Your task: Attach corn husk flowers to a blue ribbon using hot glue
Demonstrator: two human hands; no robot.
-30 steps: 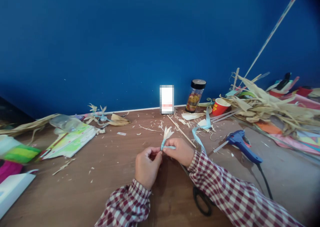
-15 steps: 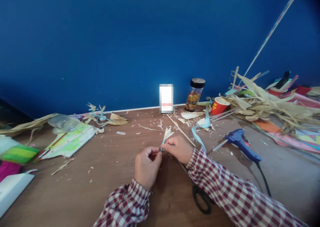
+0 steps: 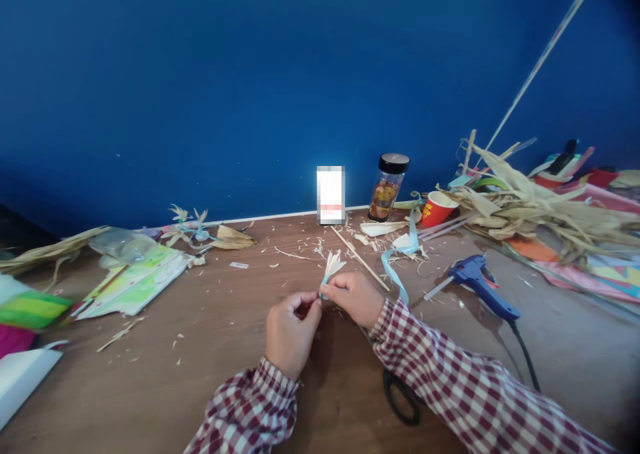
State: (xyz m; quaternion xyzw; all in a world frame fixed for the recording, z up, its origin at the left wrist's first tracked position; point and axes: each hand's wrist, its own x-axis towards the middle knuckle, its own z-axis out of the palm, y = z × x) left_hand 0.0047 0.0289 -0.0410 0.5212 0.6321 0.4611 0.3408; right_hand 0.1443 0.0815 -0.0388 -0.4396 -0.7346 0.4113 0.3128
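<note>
1. I see a wood-brown, flat surface [image 3: 220,347] strewn with pale, dry scraps [image 3: 120,335], backed by a plain deep-blue wall [image 3: 225,94].
2. To the right lie a blue plastic glue gun [image 3: 483,284] and a straw-coloured heap of dry husks [image 3: 545,217].
3. The left hand [image 3: 290,331] and right hand [image 3: 357,299], both pinched narrow, hold a small cream husk tuft [image 3: 333,265] bound in pale-blue strip [image 3: 325,283]; their exact grip looks too small to judge.
4. A second ago the strip's end jutted past the right hand; now I can't see it.
</note>
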